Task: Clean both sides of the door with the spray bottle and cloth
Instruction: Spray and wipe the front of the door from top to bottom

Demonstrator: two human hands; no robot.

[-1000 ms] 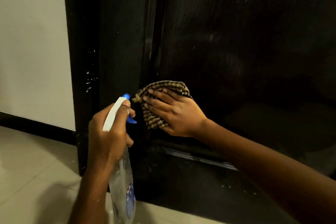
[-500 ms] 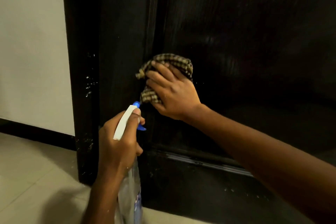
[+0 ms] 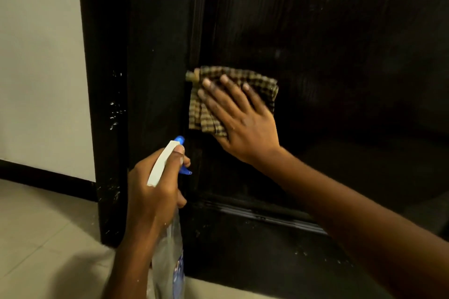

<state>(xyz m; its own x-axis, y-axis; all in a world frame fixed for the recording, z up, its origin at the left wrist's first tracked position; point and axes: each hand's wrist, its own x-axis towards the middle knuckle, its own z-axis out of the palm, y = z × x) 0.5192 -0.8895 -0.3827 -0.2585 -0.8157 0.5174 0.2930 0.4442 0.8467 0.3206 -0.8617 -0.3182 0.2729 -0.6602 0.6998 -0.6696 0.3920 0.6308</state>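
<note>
Brown checked cloth (image 3: 255, 81), folded, on glossy, perhaps damp door (image 3: 340, 51); spray bottle (image 3: 168, 260) gripped.

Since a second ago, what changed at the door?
The right hand slid the cloth up the door panel and now presses it flatter, fingers spread. The left hand still grips the spray bottle near the door's left edge.
</note>
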